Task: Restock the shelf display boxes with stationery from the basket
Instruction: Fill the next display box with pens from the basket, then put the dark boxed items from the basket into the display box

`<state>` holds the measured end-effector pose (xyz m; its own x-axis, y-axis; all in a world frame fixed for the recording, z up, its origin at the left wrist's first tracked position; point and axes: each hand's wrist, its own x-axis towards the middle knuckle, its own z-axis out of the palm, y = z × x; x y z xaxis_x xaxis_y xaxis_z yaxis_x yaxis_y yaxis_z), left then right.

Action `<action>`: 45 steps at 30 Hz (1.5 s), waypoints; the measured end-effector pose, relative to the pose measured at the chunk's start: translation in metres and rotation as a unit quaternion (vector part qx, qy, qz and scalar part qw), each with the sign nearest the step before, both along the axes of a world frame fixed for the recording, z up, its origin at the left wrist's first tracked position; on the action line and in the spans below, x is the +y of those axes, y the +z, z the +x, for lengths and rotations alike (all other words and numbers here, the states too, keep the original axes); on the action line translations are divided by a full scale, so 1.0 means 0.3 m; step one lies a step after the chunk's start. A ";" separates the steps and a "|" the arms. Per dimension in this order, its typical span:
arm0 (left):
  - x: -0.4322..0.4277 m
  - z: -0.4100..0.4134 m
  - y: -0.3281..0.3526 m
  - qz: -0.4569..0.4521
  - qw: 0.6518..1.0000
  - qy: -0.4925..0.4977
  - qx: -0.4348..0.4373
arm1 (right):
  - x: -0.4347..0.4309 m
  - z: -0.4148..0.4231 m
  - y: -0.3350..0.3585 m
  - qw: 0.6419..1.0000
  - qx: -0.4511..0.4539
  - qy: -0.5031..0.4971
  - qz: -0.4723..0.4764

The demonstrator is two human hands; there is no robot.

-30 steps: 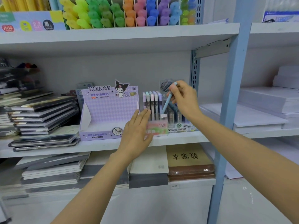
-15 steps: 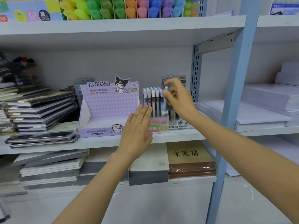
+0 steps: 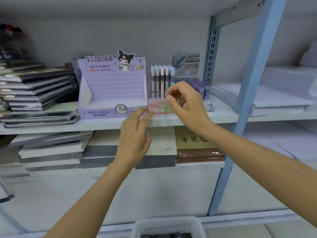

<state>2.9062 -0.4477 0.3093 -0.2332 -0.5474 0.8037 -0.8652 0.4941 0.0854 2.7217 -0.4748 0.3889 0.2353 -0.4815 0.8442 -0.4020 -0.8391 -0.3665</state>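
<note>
A small pink display box stands on the middle shelf, with several pastel pens upright in it. My left hand is below its left front corner, fingers straight and their tips at the box's lower edge. Just in front of the box's right side is my right hand, fingers loosely curled, with nothing visible between them. To the left, the purple Kuromi display box looks empty. At the bottom edge shows the rim of a white basket with dark items inside.
A third display box with a card back and purple items stands behind my right hand. Stacked notebooks fill the shelf's left end, and more lie on the shelf below. A blue upright rises at the right, paper reams beyond.
My right hand set the light-blue pen into the pink box, let go and came down in front of it. My left hand sank lower. The view tilted down, and the basket came into sight.
</note>
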 end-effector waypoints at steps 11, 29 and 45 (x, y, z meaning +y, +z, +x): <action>0.252 0.108 -0.917 0.445 0.893 0.064 -0.012 | 0.127 0.026 -1.023 0.846 0.335 0.079 0.408; 0.403 0.082 -1.262 0.536 0.835 0.121 -0.022 | 0.221 -0.148 -1.616 0.704 0.351 0.000 0.618; 0.348 0.003 -1.224 0.689 0.479 -0.052 0.542 | 0.167 -0.011 -1.503 0.743 0.096 0.055 0.660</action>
<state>2.9071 -0.3433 -0.0579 -0.1711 -0.7623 -0.6241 0.0791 -0.6421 0.7626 2.7185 -0.4248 -0.0621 0.3898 -0.8294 -0.4002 -0.5082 0.1687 -0.8446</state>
